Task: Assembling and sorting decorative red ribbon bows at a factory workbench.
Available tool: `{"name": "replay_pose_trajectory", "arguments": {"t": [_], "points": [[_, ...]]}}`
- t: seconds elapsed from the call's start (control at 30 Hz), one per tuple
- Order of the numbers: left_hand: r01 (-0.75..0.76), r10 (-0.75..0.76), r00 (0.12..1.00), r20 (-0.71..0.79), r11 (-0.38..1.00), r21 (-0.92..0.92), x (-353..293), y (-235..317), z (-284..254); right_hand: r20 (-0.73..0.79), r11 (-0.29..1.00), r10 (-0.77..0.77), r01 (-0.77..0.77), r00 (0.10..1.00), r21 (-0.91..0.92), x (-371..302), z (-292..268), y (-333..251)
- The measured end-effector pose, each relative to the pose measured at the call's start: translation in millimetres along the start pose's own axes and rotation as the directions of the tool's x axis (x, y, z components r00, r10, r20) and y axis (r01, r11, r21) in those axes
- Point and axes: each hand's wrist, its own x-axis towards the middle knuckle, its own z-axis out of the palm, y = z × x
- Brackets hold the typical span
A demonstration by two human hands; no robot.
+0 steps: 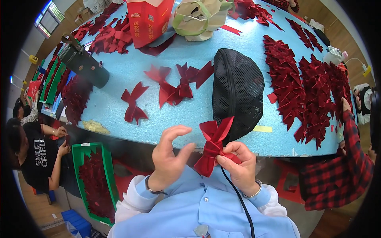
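Note:
A dark red velvet bow (213, 146) is pinched between the thumb and fingers of my right hand (239, 164), just in front of the table's near edge. To its left, my left hand (171, 158) is raised with thumb and fingers apart, holding nothing and not touching the bow. Beyond my hands, a single red bow (135, 104) lies on the blue table (178, 131). More red bows and ribbon pieces (176, 85) lie beside it. A black mesh zip pouch (238, 95) rests on the table right behind the bow I hold, and a black cord (238, 190) hangs down past my right hand.
Long piles of red bows (285, 79) cover the table's right side. A dark green bottle (85, 65), a red paper bag (149, 23) and a beige tote (198, 20) stand farther back. A green crate of bows (95, 182) is at my left. People sit on both sides.

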Motion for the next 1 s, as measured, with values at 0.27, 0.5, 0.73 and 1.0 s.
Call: {"name": "replay_pose_trajectory", "arguments": {"t": [0.27,0.5,0.73,1.0], "points": [[0.856,-0.629,0.462,0.625,0.132,-0.5,-0.3,12.5,-10.3,0.014,0.959,-0.101,0.101,0.995,-0.265,-6.5,-2.3,9.9],[0.818,-0.568,0.567,0.597,0.299,-0.492,-0.1,20.1,-13.6,0.07,0.954,-0.064,0.081,0.996,-0.29,-12.3,5.6,2.8],[0.79,-0.541,0.61,0.579,0.357,-0.498,-0.5,19.1,-19.8,-0.052,0.971,-0.15,0.138,0.987,-0.195,-7.4,0.8,-0.3],[0.81,-0.54,0.587,0.603,0.377,-0.45,-1.3,12.3,-28.9,-0.052,0.851,-0.4,0.35,0.915,-0.393,11.8,10.5,-7.5]]}}
